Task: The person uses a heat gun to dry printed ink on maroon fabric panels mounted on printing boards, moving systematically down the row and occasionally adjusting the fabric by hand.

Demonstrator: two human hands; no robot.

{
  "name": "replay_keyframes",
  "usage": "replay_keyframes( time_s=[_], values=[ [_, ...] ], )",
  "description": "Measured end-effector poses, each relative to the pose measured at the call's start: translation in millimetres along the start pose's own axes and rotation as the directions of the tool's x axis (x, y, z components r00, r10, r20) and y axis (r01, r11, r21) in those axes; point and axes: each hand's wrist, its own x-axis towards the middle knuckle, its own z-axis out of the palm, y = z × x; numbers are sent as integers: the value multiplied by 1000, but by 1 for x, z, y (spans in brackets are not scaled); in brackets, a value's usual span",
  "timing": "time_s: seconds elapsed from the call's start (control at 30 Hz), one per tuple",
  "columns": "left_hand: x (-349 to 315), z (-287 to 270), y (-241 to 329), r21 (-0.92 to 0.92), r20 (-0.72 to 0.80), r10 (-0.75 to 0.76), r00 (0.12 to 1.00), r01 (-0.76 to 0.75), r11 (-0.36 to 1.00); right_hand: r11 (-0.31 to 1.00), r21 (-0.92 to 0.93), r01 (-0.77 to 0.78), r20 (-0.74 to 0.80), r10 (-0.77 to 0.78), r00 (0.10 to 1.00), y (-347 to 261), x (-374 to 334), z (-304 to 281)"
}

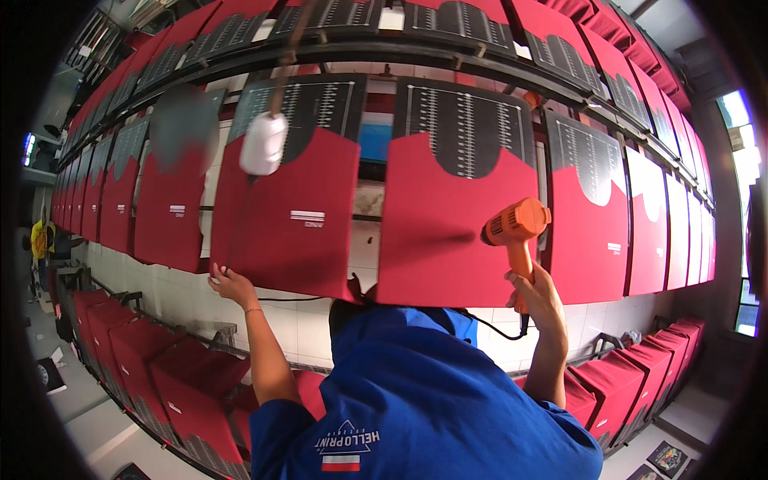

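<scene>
A blurred white object (264, 146) hangs at upper left, a bright window (747, 164) stands far right, and pale floor tiles (300, 322) show below.

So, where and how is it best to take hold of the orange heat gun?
Probably grip the orange heat gun by its handle, from the right: the dark nozzle points left, and the handle extends below the barrel. The right hand holds it there.

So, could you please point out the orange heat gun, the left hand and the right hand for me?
Orange heat gun (518, 223): head view, on its barrel.
Left hand (232, 286): head view, middle of the hand.
Right hand (539, 298): head view, middle of the hand.
</scene>
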Motion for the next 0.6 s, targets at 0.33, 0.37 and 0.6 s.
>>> replay_keyframes(
  time_s=[0.33, 0.37, 0.6],
  values=[
    [256, -36, -117, -63, -159, 4, 987, -14, 998, 996, 16, 84, 430, -83, 899, -99, 8, 271],
    [271, -27, -135, -59, -170, 11, 985, -21, 998, 997, 30, 76, 433, -81, 898, -109, 6, 291],
    [269, 7, -147, 27, -9, -220, 975, 220, 975, 988, -138, 76, 336, -26, 941, -145, 1, 368]
  ],
)
